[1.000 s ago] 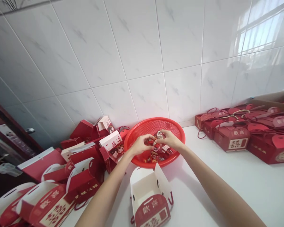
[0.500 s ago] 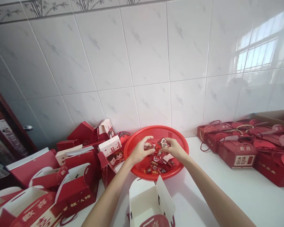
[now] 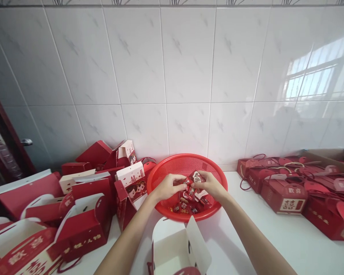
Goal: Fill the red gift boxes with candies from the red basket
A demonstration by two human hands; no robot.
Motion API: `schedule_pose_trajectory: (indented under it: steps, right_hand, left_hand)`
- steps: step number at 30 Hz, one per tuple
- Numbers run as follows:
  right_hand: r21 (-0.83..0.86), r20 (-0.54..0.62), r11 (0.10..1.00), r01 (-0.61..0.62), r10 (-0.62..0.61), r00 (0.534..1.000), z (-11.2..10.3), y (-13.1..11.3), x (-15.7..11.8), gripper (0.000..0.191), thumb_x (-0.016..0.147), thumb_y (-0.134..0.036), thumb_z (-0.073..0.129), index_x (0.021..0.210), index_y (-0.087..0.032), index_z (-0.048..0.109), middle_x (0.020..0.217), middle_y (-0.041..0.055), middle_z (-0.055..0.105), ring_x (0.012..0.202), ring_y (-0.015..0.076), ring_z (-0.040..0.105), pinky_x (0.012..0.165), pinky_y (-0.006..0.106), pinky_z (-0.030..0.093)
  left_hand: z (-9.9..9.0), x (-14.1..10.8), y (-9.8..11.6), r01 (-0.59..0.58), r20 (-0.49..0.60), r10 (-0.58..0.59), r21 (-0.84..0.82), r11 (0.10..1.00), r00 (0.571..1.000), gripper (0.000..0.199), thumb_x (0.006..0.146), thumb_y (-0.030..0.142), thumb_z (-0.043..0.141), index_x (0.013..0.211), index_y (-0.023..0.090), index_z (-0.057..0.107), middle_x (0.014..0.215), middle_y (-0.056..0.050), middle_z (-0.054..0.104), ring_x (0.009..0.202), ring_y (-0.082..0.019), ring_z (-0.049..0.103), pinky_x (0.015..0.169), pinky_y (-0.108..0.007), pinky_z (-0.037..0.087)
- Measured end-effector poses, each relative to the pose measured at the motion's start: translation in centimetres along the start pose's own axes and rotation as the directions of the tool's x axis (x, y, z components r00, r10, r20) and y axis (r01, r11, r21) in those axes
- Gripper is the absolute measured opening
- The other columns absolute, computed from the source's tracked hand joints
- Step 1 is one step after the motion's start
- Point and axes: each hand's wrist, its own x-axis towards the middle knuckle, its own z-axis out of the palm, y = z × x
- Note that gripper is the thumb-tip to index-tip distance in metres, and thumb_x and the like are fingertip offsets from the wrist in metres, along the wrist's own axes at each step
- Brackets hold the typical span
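A red plastic colander (image 3: 186,160) holds a pile of small red-wrapped sweets (image 3: 186,206). Over the pile, my left hand (image 3: 169,187) is closed at the fingertips on a red-wrapped sweet (image 3: 188,181). Beside it, my right hand (image 3: 210,185) pinches a red packet (image 3: 197,176) with a pale patch and dark lettering. The two hands almost meet. Between my forearms, close to me, stands a gift box (image 3: 172,252) with its lid flaps up and a bare white inside; its front is cut off by the frame.
Several opened red gift boxes (image 3: 83,225) crowd the table's left side. Closed red boxes with cord handles (image 3: 285,194) stand in rows at the right, before a cardboard carton (image 3: 323,156). A tiled wall (image 3: 186,76) rises behind the white table (image 3: 237,229).
The view has levelled and tilted slightly. My fingers have drawn closer together over the sweets, and the left fingers have closed more. The boxes stay where they were.
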Motion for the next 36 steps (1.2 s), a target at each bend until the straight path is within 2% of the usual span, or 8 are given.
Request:
schedule_pose_trajectory:
  steps: [4, 9, 18, 22, 24, 28, 33, 36]
  right_hand:
    - [0.007, 0.000, 1.000, -0.007, 0.007, 1.000, 0.0, -0.1, -0.1, 0.026, 0.059, -0.029, 0.081, 0.075, -0.017, 0.063, 0.064, -0.0034, 0.064, 0.056, 0.0124, 0.058, 0.056, 0.026, 0.049]
    - [-0.013, -0.058, 1.000, -0.024, 0.023, 0.998, 0.0, -0.5, -0.3, 0.033, 0.055, -0.032, 0.084, 0.072, -0.018, 0.060, 0.060, -0.0050, 0.060, 0.055, 0.0124, 0.056, 0.053, 0.026, 0.047]
    - [-0.029, -0.143, 1.000, 0.004, -0.008, 0.990, -0.1, -0.8, -0.3, 0.032, 0.056, -0.033, 0.082, 0.068, -0.019, 0.057, 0.060, -0.0053, 0.058, 0.055, 0.0114, 0.053, 0.056, 0.026, 0.045]
    - [-0.039, -0.135, 0.999, 0.008, -0.013, 0.991, -0.2, -0.8, -0.2, 0.033, 0.057, -0.033, 0.083, 0.068, -0.019, 0.056, 0.058, -0.0057, 0.056, 0.052, 0.0106, 0.051, 0.054, 0.026, 0.044]
    - [-0.043, -0.134, 0.999, 0.009, -0.014, 0.991, -0.2, -0.7, -0.2, 0.033, 0.057, -0.034, 0.083, 0.067, -0.019, 0.055, 0.057, -0.0058, 0.056, 0.051, 0.0102, 0.051, 0.053, 0.025, 0.044]
    - [-0.038, -0.133, 0.999, 0.007, -0.012, 0.991, -0.2, -0.6, -0.4, 0.033, 0.057, -0.032, 0.083, 0.069, -0.019, 0.056, 0.058, -0.0054, 0.058, 0.054, 0.0115, 0.056, 0.055, 0.025, 0.046]
    - [-0.013, -0.038, 0.999, 0.033, -0.033, 0.999, -0.2, -0.8, -0.6, 0.028, 0.062, -0.034, 0.081, 0.074, -0.019, 0.060, 0.066, -0.0025, 0.066, 0.061, 0.0169, 0.066, 0.061, 0.029, 0.052]
    - [0.000, 0.001, 1.000, 0.032, -0.032, 1.000, -0.1, -1.0, -0.7, 0.028, 0.062, -0.033, 0.081, 0.077, -0.019, 0.061, 0.070, -0.0013, 0.069, 0.065, 0.0186, 0.069, 0.063, 0.030, 0.055]
  left_hand:
    - [0.1, 0.0, -0.1, 0.010, -0.020, -0.010, 0.027, 1.000, 1.000, 0.017, 0.082, 0.029, 0.061, 0.088, 0.016, 0.071, 0.091, -0.005, 0.074, 0.087, -0.021, 0.066, 0.082, -0.031, 0.051]
    - [0.4, 0.1, -0.3, 0.030, -0.073, -0.024, 0.082, 0.996, 0.997, 0.016, 0.079, 0.029, 0.062, 0.085, 0.016, 0.070, 0.087, -0.004, 0.073, 0.084, -0.020, 0.065, 0.077, -0.029, 0.051]
    - [0.2, 0.0, -0.3, 0.067, -0.090, -0.060, 0.074, 0.995, 0.994, 0.026, 0.080, 0.028, 0.065, 0.100, 0.015, 0.076, 0.105, -0.008, 0.077, 0.101, -0.025, 0.068, 0.095, -0.036, 0.052]
    - [0.3, 0.2, -0.9, 0.075, -0.133, -0.063, 0.081, 0.994, 0.989, 0.030, 0.078, 0.025, 0.066, 0.105, 0.015, 0.072, 0.104, -0.008, 0.076, 0.097, -0.023, 0.069, 0.092, -0.035, 0.053]
    - [0.3, 0.2, -1.1, 0.088, -0.141, -0.072, 0.109, 0.990, 0.987, 0.025, 0.077, 0.020, 0.064, 0.100, 0.016, 0.071, 0.098, -0.006, 0.075, 0.092, -0.021, 0.069, 0.089, -0.033, 0.054]
    - [0.5, 0.1, -0.9, 0.092, -0.107, -0.069, 0.230, 0.969, 0.992, 0.015, 0.070, 0.014, 0.063, 0.083, 0.017, 0.070, 0.096, -0.005, 0.074, 0.095, -0.021, 0.067, 0.092, -0.032, 0.051]
    - [0.6, -0.1, -0.3, 0.084, 0.033, -0.091, 0.181, 0.980, 0.995, 0.026, 0.080, 0.035, 0.067, 0.098, 0.018, 0.075, 0.103, -0.004, 0.077, 0.100, -0.024, 0.069, 0.091, -0.032, 0.051]
    - [0.6, -0.2, -0.2, 0.059, -0.004, -0.059, 0.177, 0.982, 0.998, 0.029, 0.082, 0.036, 0.065, 0.101, 0.017, 0.075, 0.105, -0.006, 0.078, 0.103, -0.025, 0.068, 0.093, -0.034, 0.051]
